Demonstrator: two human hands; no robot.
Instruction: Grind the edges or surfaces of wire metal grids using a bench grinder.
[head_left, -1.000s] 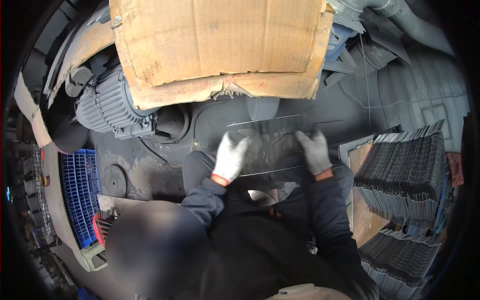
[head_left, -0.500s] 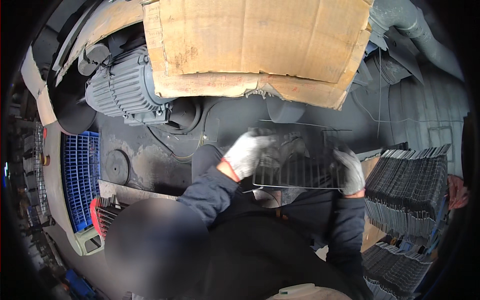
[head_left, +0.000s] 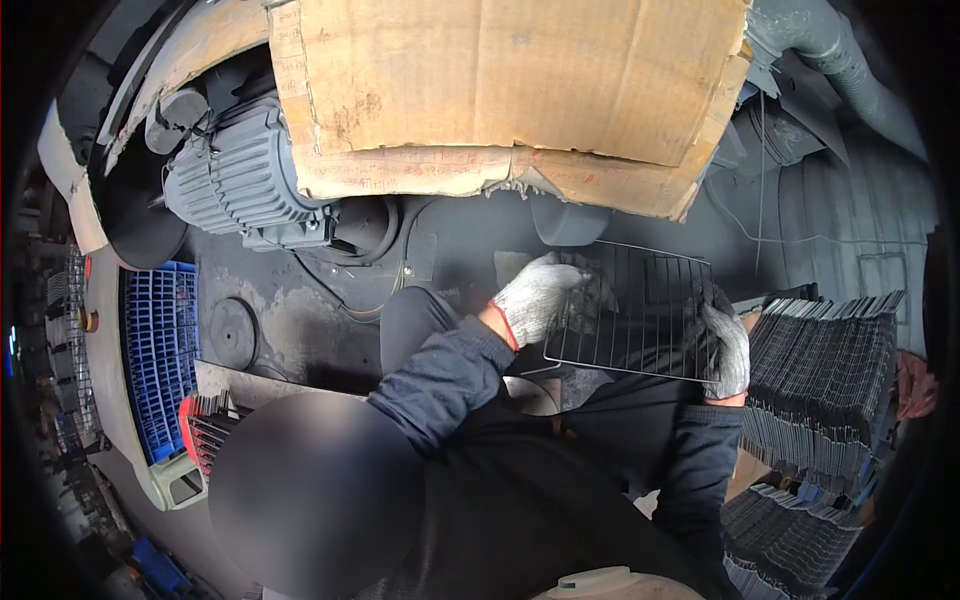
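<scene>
A wire rack [head_left: 640, 345] with thin parallel bars hangs tilted between my two hands, above my lap. My left hand [head_left: 540, 298], in a pale work glove with a red cuff, is closed at the rack's left side; its fingertips lie partly behind the bars. At the opposite end, my gloved right hand [head_left: 728, 350] grips the rack's right edge. Just beyond the rack's far edge, a grey rounded part [head_left: 568, 222] shows under the cardboard cover [head_left: 500, 90].
Tall stacks of wire racks [head_left: 820, 370] stand close to my right arm, with more racks [head_left: 790, 530] below. A ribbed motor [head_left: 240, 180] sits far left. Blue plastic crates [head_left: 163, 350] and a red-edged holder with dark rods [head_left: 205, 430] are at left. A duct [head_left: 830, 50] curves at upper right.
Both hands and the rack have shifted to the right. The rack is now turned so that its right side sits lower than before, and it shows more sharply.
</scene>
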